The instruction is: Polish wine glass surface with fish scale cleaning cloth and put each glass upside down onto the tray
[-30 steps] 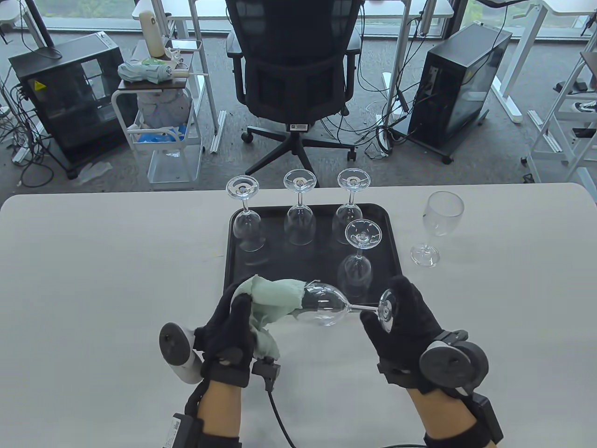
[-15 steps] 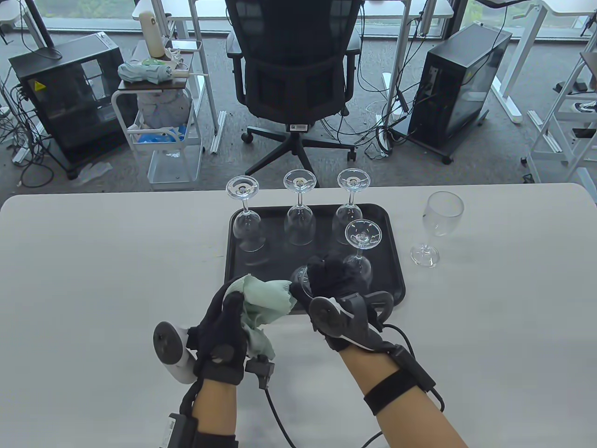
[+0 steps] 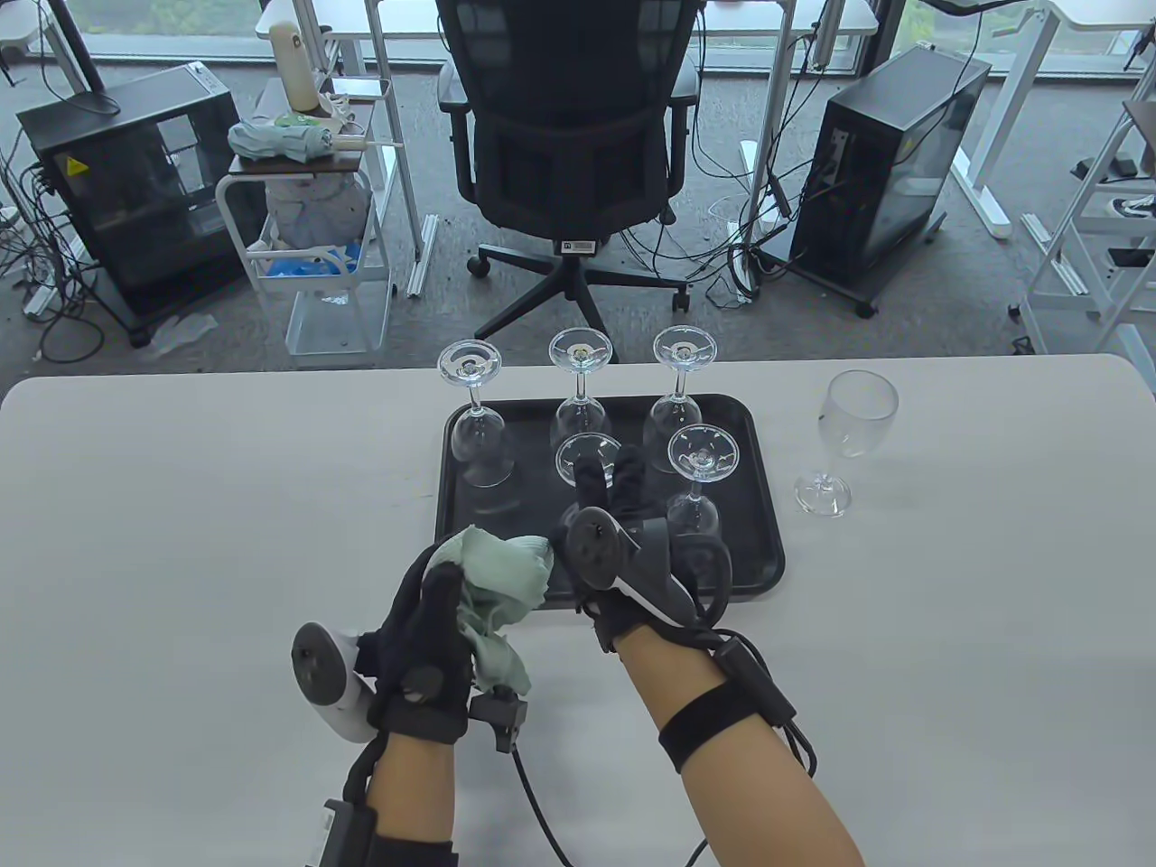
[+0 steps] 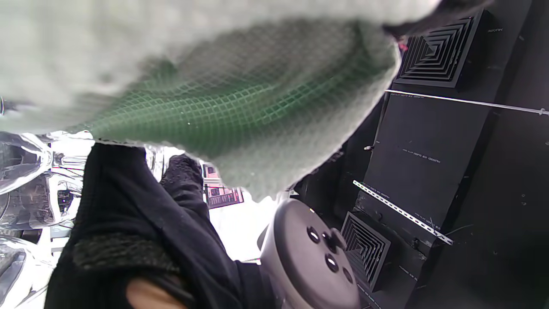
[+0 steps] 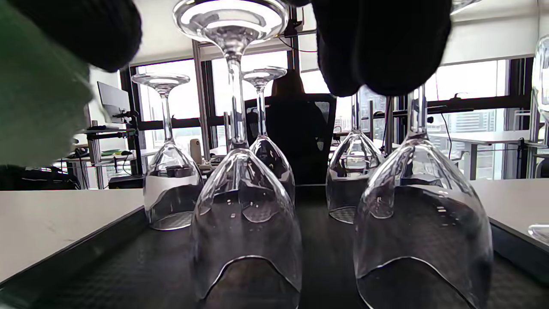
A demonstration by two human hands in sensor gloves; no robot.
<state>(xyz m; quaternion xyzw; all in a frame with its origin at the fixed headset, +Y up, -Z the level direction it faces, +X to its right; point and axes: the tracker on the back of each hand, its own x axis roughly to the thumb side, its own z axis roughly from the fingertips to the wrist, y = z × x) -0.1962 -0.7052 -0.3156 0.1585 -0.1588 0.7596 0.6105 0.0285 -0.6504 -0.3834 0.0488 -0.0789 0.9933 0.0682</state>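
Observation:
My left hand (image 3: 447,587) grips the bunched pale-green cloth (image 3: 501,569) in front of the black tray (image 3: 754,564); the cloth (image 4: 214,86) fills the left wrist view. My right hand (image 3: 610,474) reaches over the tray's front middle, at the foot of an upside-down wine glass (image 3: 587,449) standing there. In the right wrist view this glass (image 5: 246,206) stands between my thumb and fingers (image 5: 377,43), with a gap on both sides of the foot. Three inverted glasses (image 3: 580,433) line the back row; another one (image 3: 694,515) stands front right. An upright glass (image 3: 853,424) waits on the table.
The upright glass stands on the white table (image 3: 181,542) just right of the tray. An office chair (image 3: 569,135) and computer cases stand on the floor beyond the table's far edge.
My right hand turned the glass over, carried it from in front of the tray and stood it bowl-down at the front middle. The left hand with the cloth barely moved.

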